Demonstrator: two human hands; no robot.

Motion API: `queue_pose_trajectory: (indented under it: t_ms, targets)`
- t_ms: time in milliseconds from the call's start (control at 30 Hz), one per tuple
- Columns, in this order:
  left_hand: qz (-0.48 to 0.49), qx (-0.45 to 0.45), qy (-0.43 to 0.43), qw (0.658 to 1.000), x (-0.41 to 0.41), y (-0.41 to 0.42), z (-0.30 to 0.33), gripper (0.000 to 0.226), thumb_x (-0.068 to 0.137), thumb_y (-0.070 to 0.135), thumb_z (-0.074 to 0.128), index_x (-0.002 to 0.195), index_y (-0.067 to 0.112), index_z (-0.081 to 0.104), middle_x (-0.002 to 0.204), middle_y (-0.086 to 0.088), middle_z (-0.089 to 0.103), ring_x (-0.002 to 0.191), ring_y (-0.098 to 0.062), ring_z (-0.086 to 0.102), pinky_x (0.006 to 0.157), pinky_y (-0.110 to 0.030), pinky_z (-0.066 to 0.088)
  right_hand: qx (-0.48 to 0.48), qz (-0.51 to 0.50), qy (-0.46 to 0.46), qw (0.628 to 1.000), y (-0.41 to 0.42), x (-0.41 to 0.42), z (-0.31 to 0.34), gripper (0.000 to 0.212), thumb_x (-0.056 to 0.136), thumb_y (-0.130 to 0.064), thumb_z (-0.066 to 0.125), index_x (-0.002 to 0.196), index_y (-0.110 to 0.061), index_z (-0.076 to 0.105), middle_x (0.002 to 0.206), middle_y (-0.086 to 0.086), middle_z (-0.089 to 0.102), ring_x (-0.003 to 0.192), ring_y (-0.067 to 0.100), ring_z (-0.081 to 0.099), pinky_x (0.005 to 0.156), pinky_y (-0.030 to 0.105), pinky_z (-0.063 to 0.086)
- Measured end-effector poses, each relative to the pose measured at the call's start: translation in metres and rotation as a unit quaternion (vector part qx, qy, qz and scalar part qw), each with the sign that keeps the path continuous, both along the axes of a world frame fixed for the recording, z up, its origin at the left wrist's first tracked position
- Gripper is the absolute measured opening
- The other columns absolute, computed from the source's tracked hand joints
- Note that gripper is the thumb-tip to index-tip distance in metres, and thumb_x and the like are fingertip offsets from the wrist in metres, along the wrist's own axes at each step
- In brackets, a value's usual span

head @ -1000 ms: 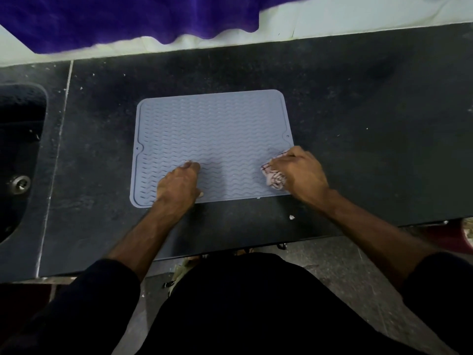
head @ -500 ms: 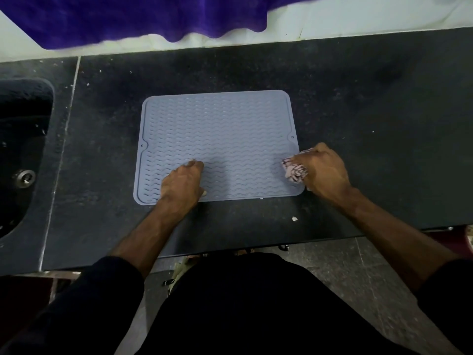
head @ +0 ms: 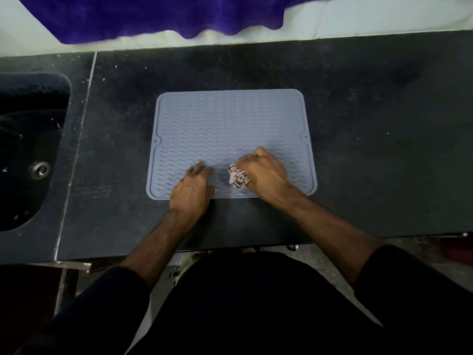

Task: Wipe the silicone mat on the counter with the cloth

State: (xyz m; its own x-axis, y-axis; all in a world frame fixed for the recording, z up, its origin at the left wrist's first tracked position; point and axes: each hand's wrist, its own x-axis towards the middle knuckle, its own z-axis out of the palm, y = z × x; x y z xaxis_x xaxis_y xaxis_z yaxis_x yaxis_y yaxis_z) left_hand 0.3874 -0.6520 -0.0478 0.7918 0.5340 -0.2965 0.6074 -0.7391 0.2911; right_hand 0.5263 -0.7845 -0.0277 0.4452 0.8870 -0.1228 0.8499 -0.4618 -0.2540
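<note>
— How are the hands placed?
— The left hand (head: 190,187) is laid on the near edge of the grey-blue ribbed silicone mat (head: 230,124), fingers loosely bent, nothing gripped. A crumpled pink patterned cloth (head: 238,177) is gripped by the right hand (head: 266,172).

— And the mat?
— It is laid flat on the dark bench (head: 371,149), long axis left to right.

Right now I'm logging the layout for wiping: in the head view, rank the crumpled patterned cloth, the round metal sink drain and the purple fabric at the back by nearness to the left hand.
1. Crumpled patterned cloth: just right of the left hand, gripped by the right hand on the grey silicone mat.
2. Round metal sink drain: far left, in the sink.
3. Purple fabric: at the back, against the wall.
</note>
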Motion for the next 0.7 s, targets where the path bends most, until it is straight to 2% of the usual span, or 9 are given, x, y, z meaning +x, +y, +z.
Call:
queue_pose_trajectory:
  t_ms: [100, 233, 367, 433, 533, 700]
  targets:
    - [-0.001, -0.006, -0.007, 1.000, -0.003, 0.004, -0.003, 0.056, 0.088, 0.032, 0.065, 0.139, 0.019, 0.046, 0.156, -0.003, 0.030, 0.139, -0.027, 0.035, 0.104, -0.044, 0.039, -0.022, -0.055, 0.004, 0.998, -0.020, 0.016, -0.001, 0.039, 0.079, -0.027, 0.075, 0.116, -0.018, 0.064, 0.109, 0.009, 0.061, 0.101, 0.025, 0.053, 0.085, 0.036, 0.047]
    - [0.006, -0.016, -0.016, 1.000, -0.010, 0.007, -0.005, 0.057, 0.089, 0.037, 0.063, 0.141, 0.020, 0.045, 0.157, 0.001, 0.028, 0.140, -0.022, 0.033, 0.105, -0.042, 0.037, -0.055, -0.088, -0.026, 0.994, -0.040, 0.035, 0.004, 0.032, 0.079, -0.027, 0.074, 0.108, -0.015, 0.066, 0.100, 0.010, 0.066, 0.102, 0.026, 0.052, 0.078, 0.037, 0.048]
    - [0.000, -0.011, -0.015, 1.000, -0.020, 0.012, -0.006, 0.057, 0.090, 0.043, 0.060, 0.141, 0.023, 0.045, 0.157, 0.003, 0.028, 0.138, -0.023, 0.037, 0.105, -0.042, 0.038, 0.009, -0.085, 0.008, 0.996, -0.017, 0.021, 0.006, 0.031, 0.075, -0.024, 0.076, 0.104, -0.016, 0.067, 0.096, 0.007, 0.064, 0.100, 0.026, 0.052, 0.076, 0.035, 0.046]
    - [-0.008, 0.000, -0.012, 1.000, -0.025, 0.016, -0.007, 0.056, 0.089, 0.045, 0.060, 0.140, 0.025, 0.047, 0.156, 0.001, 0.030, 0.134, -0.027, 0.043, 0.103, -0.043, 0.039, 0.038, -0.048, 0.025, 0.998, 0.013, 0.004, 0.004, 0.029, 0.075, -0.023, 0.072, 0.103, -0.016, 0.067, 0.098, 0.005, 0.067, 0.101, 0.026, 0.051, 0.077, 0.036, 0.048]
    - [-0.016, 0.014, -0.015, 1.000, -0.031, 0.023, -0.006, 0.051, 0.088, 0.044, 0.061, 0.135, 0.027, 0.052, 0.154, 0.000, 0.035, 0.129, -0.029, 0.048, 0.101, -0.042, 0.042, -0.008, 0.011, 0.013, 1.000, 0.044, -0.016, -0.003, 0.018, 0.078, -0.019, 0.064, 0.095, -0.017, 0.065, 0.098, 0.001, 0.069, 0.100, 0.025, 0.050, 0.079, 0.037, 0.050]
    - [0.008, 0.008, -0.014, 1.000, -0.048, 0.038, -0.007, 0.047, 0.090, 0.041, 0.060, 0.135, 0.028, 0.053, 0.154, 0.007, 0.035, 0.135, -0.019, 0.043, 0.103, -0.038, 0.041, -0.043, -0.051, -0.016, 0.998, 0.015, 0.004, -0.009, 0.018, 0.080, -0.022, 0.068, 0.097, -0.020, 0.065, 0.098, 0.004, 0.067, 0.099, 0.024, 0.052, 0.077, 0.034, 0.047]
